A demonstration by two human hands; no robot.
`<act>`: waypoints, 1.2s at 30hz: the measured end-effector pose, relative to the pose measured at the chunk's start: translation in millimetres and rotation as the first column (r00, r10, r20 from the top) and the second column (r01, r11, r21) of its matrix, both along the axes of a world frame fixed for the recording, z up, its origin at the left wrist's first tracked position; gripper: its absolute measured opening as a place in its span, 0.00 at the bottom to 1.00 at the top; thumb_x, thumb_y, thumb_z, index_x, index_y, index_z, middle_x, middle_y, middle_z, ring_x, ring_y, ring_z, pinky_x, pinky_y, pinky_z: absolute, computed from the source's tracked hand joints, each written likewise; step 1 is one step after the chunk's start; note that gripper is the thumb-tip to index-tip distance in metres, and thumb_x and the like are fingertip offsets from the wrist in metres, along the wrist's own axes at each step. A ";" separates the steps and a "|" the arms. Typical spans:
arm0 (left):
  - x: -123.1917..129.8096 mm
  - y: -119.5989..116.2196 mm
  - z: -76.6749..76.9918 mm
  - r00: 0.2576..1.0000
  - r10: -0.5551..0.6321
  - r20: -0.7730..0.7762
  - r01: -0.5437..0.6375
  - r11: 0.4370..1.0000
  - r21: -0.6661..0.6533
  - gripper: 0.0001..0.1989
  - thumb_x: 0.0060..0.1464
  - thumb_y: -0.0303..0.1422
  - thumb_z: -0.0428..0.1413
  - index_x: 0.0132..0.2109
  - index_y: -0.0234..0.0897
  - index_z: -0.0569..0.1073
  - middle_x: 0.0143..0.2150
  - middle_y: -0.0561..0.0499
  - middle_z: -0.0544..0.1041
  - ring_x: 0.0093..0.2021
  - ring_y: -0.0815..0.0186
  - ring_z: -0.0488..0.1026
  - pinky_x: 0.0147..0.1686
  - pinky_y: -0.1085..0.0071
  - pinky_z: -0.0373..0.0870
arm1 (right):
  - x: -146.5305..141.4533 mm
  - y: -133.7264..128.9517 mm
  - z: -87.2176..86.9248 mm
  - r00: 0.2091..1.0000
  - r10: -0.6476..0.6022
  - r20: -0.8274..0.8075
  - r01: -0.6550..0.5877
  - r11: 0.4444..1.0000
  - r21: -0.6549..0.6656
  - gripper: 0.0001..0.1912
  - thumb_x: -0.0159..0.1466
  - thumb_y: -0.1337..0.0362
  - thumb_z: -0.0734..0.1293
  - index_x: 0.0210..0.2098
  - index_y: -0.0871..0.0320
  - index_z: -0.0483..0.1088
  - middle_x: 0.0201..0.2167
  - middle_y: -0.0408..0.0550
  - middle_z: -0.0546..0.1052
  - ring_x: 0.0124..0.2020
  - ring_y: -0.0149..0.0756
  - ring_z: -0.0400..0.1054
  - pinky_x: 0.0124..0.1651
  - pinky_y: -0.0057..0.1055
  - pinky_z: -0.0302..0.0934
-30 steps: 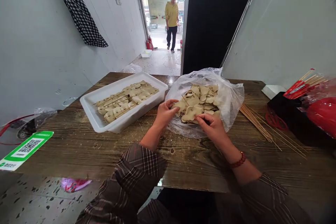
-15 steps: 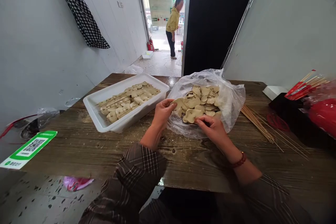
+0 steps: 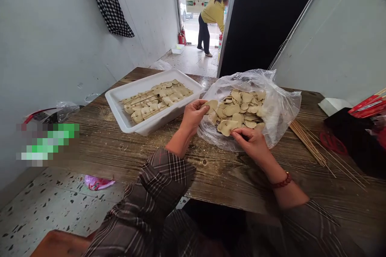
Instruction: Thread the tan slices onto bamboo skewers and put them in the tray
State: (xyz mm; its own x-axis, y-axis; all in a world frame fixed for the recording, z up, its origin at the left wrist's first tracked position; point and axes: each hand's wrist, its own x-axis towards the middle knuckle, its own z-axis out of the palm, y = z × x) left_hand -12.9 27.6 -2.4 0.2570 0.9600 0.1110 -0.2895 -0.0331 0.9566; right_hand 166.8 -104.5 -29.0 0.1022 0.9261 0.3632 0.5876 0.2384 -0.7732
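Observation:
Thumb and fingers of my left hand [image 3: 194, 115] pinch a thin, flat beige slice [image 3: 212, 106] at the left edge of the pile. My right hand [image 3: 251, 140] is closed at the edge of a wavy beige slice [image 3: 226, 127], low over the pile's front. Whether a skewer runs through that slice I cannot make out. Beneath and behind both hands, a heap of loose slices [image 3: 245, 98] lies in an opened clear plastic bag [image 3: 285, 102]. Left of the bag, a white tray [image 3: 120, 122] holds rows of similar slices threaded on thin skewers [image 3: 155, 111].
Bare bamboo skewers [image 3: 309, 144] lie on the wooden table [image 3: 211, 174] right of the bag. Beyond them stands a black box [image 3: 340, 128] with red-wrapped sticks [image 3: 369, 104]. A person in yellow [image 3: 212, 10] bends in the doorway.
My view has shifted, so the table appears higher and further right. Both hands keep their pinches, and the left one's slice is lifted slightly. The person in the doorway has bent forward.

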 end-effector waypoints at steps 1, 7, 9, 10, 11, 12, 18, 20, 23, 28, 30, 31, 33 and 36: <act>0.0 -0.1 0.2 1.000 0.005 -0.002 -0.005 1.000 0.002 0.13 0.37 0.35 0.65 0.33 0.33 0.76 0.26 0.53 0.73 0.28 0.71 0.67 0.28 0.74 0.61 | -0.2 -0.2 -0.1 1.000 0.008 0.004 -0.008 1.000 0.001 0.13 0.64 0.57 0.65 0.31 0.57 0.78 0.29 0.48 0.81 0.30 0.38 0.72 0.34 0.32 0.63; -0.1 -0.4 1.0 1.000 0.002 -0.018 -0.001 1.000 0.026 0.12 0.38 0.34 0.65 0.32 0.33 0.76 0.24 0.54 0.72 0.26 0.72 0.64 0.27 0.75 0.60 | 0.2 -0.4 -1.2 0.999 0.022 0.049 -0.021 1.000 -0.008 0.12 0.65 0.59 0.64 0.31 0.57 0.78 0.30 0.47 0.81 0.32 0.38 0.73 0.36 0.32 0.63; 0.2 -0.5 0.8 1.000 0.004 -0.028 -0.003 0.999 0.033 0.12 0.38 0.34 0.64 0.32 0.33 0.76 0.23 0.55 0.71 0.26 0.73 0.64 0.27 0.75 0.59 | 0.3 0.1 -1.5 0.998 0.021 0.057 -0.021 1.000 -0.003 0.12 0.65 0.59 0.64 0.31 0.57 0.77 0.30 0.47 0.81 0.32 0.38 0.73 0.36 0.32 0.63; 0.3 -0.6 0.7 0.999 0.006 -0.036 -0.005 0.999 0.037 0.12 0.38 0.34 0.64 0.32 0.33 0.76 0.23 0.55 0.71 0.26 0.73 0.63 0.27 0.75 0.59 | 0.3 0.3 -1.6 0.998 0.019 0.057 -0.019 1.000 0.000 0.12 0.64 0.60 0.64 0.31 0.57 0.77 0.30 0.47 0.81 0.32 0.38 0.73 0.36 0.32 0.63; 0.5 -0.8 0.7 0.999 0.011 -0.046 -0.009 0.999 0.041 0.11 0.38 0.34 0.64 0.31 0.33 0.76 0.23 0.55 0.70 0.26 0.73 0.63 0.27 0.75 0.59 | 0.3 0.5 -1.8 0.998 0.015 0.057 -0.015 1.000 0.002 0.12 0.64 0.60 0.64 0.31 0.57 0.77 0.30 0.47 0.81 0.32 0.38 0.73 0.36 0.32 0.63; 0.6 -1.1 0.9 0.998 0.018 -0.055 -0.016 0.999 0.047 0.11 0.38 0.34 0.64 0.31 0.33 0.76 0.23 0.55 0.70 0.26 0.73 0.63 0.27 0.75 0.59 | 0.3 0.6 -1.9 0.998 0.013 0.057 -0.013 1.000 0.003 0.12 0.64 0.60 0.64 0.31 0.57 0.78 0.30 0.47 0.81 0.32 0.38 0.73 0.36 0.32 0.63; 0.9 -3.3 1.5 0.986 0.071 -0.149 -0.054 0.991 0.120 0.09 0.40 0.34 0.64 0.31 0.34 0.78 0.24 0.54 0.71 0.25 0.72 0.61 0.26 0.74 0.57 | 0.3 1.4 -2.2 0.997 0.006 0.073 -0.006 1.000 -0.003 0.12 0.65 0.60 0.64 0.31 0.57 0.78 0.30 0.47 0.81 0.31 0.38 0.73 0.35 0.32 0.63; 1.4 -3.1 0.5 0.983 0.077 -0.169 -0.055 0.989 0.135 0.09 0.40 0.34 0.65 0.30 0.34 0.78 0.23 0.54 0.71 0.25 0.73 0.60 0.26 0.73 0.56 | 0.2 1.9 -2.2 0.997 0.007 0.076 -0.007 1.000 0.003 0.12 0.65 0.60 0.64 0.31 0.57 0.78 0.29 0.48 0.81 0.31 0.39 0.73 0.34 0.33 0.62; 2.4 -2.1 -2.2 0.976 0.091 -0.196 -0.059 0.985 0.164 0.09 0.41 0.34 0.65 0.30 0.34 0.79 0.24 0.53 0.72 0.25 0.72 0.61 0.27 0.73 0.57 | 0.2 2.6 -2.7 0.996 0.019 0.088 -0.020 1.000 0.011 0.12 0.65 0.60 0.64 0.31 0.56 0.78 0.29 0.48 0.81 0.31 0.39 0.73 0.35 0.33 0.63; 5.0 -3.4 -5.3 0.964 0.089 -0.251 -0.030 0.973 0.229 0.06 0.43 0.32 0.64 0.31 0.34 0.80 0.27 0.51 0.76 0.29 0.70 0.66 0.28 0.74 0.60 | 0.4 3.1 -4.8 0.992 0.012 0.123 -0.015 1.000 0.018 0.12 0.65 0.61 0.63 0.31 0.56 0.77 0.31 0.48 0.81 0.32 0.39 0.73 0.36 0.33 0.63; 6.1 -5.7 -5.1 0.965 0.060 -0.255 0.002 0.972 0.237 0.06 0.43 0.32 0.64 0.31 0.34 0.80 0.28 0.51 0.76 0.29 0.69 0.66 0.29 0.74 0.61 | 0.4 3.2 -5.3 0.991 0.004 0.131 -0.007 1.000 0.022 0.12 0.66 0.61 0.63 0.31 0.56 0.77 0.30 0.47 0.81 0.32 0.39 0.73 0.36 0.33 0.63; 6.5 -6.8 -4.7 0.967 0.044 -0.251 0.016 0.972 0.234 0.06 0.43 0.32 0.64 0.31 0.34 0.80 0.28 0.51 0.76 0.29 0.70 0.66 0.29 0.74 0.61 | 0.3 3.2 -5.3 0.991 -0.001 0.132 -0.002 1.000 0.023 0.12 0.66 0.61 0.63 0.31 0.56 0.77 0.30 0.47 0.81 0.31 0.38 0.73 0.36 0.33 0.63; 6.8 -8.3 -4.0 0.974 0.020 -0.227 0.028 0.977 0.209 0.07 0.43 0.32 0.64 0.31 0.34 0.80 0.27 0.52 0.76 0.28 0.70 0.66 0.28 0.74 0.61 | -0.2 3.1 -4.6 0.992 -0.007 0.128 0.004 1.000 0.026 0.12 0.66 0.61 0.63 0.31 0.56 0.77 0.30 0.48 0.81 0.31 0.38 0.73 0.36 0.33 0.63; 5.5 -7.4 -3.9 0.985 0.041 -0.167 -0.020 0.992 0.126 0.09 0.42 0.33 0.64 0.32 0.34 0.79 0.26 0.53 0.74 0.25 0.72 0.63 0.25 0.75 0.58 | -1.1 2.5 -2.3 0.994 -0.002 0.110 -0.002 0.999 0.042 0.13 0.66 0.60 0.63 0.31 0.56 0.77 0.30 0.48 0.81 0.32 0.39 0.73 0.37 0.34 0.64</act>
State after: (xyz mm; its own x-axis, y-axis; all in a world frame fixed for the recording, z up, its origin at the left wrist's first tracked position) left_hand -7.4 20.2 -6.3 0.2531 0.9493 0.1865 -0.1216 -0.1601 0.9796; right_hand 165.7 -102.0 -31.2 0.0595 0.9097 0.4111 0.6687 0.2695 -0.6930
